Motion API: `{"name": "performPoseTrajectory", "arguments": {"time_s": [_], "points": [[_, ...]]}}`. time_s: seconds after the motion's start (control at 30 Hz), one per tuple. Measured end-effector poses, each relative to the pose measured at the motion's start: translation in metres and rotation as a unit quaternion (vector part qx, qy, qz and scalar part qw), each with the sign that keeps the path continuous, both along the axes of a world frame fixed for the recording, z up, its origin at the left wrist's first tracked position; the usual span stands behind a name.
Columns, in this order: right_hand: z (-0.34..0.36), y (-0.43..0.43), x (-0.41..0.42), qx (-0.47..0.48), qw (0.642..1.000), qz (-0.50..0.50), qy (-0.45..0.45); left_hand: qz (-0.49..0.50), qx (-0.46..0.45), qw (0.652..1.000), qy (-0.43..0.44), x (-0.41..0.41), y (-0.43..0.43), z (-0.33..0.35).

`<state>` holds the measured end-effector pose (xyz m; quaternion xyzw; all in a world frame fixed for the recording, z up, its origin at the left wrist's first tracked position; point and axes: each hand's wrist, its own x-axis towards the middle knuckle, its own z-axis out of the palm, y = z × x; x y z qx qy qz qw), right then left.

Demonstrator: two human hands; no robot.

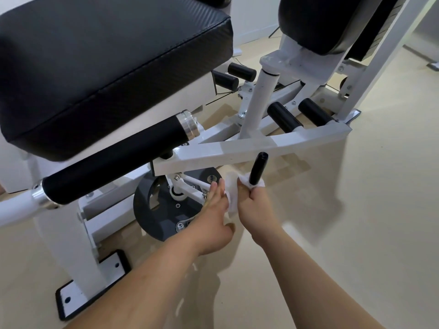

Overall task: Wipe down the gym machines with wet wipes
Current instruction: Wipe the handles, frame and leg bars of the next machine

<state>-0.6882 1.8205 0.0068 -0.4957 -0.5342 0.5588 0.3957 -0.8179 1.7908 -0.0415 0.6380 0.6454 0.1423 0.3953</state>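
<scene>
A white gym machine with a black padded seat (111, 67) fills the left and centre of the head view. A short black lever handle (258, 168) sticks up in front of a white frame bar (237, 150). My right hand (253, 205) grips the base of that handle through a white wet wipe (231, 193), which wraps the handle's foot and trails left. My left hand (211, 214) lies beside it with fingers straight, touching the trailing part of the wipe, over a dark round disc (154, 210).
A long black roller pad (114, 160) runs under the seat. Black foot pegs (285, 116) and a second black pad (316, 22) stand behind the white bar. Beige floor (368, 210) spreads to the right. A white foot plate (78, 295) is bolted down at lower left.
</scene>
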Motion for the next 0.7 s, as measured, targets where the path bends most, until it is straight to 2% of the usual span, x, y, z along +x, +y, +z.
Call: {"name": "performPoseTrajectory", "arguments": {"time_s": [0.2, 0.43, 0.53, 0.6, 0.7], "points": [[0.003, 0.003, -0.001, -0.016, 1.000, -0.020, 0.005, -0.013, 0.012, 1.000, -0.011, 0.000, -0.001, 0.004], [0.052, 0.012, 0.000, 0.126, 0.990, -0.070, 0.006, -0.030, 0.014, 0.996, 0.077, 0.003, 0.002, 0.007], [0.090, 0.016, -0.001, 0.146, 0.981, -0.124, 0.028, 0.019, 0.006, 1.000, 0.019, 0.011, -0.008, 0.023], [0.118, 0.010, 0.001, 0.109, 0.978, -0.168, 0.065, 0.065, 0.017, 0.996, -0.051, 0.016, -0.028, 0.042], [0.160, -0.007, 0.006, -0.019, 0.975, -0.191, 0.112, 0.104, -0.009, 0.991, -0.085, 0.026, -0.062, 0.087]]}}
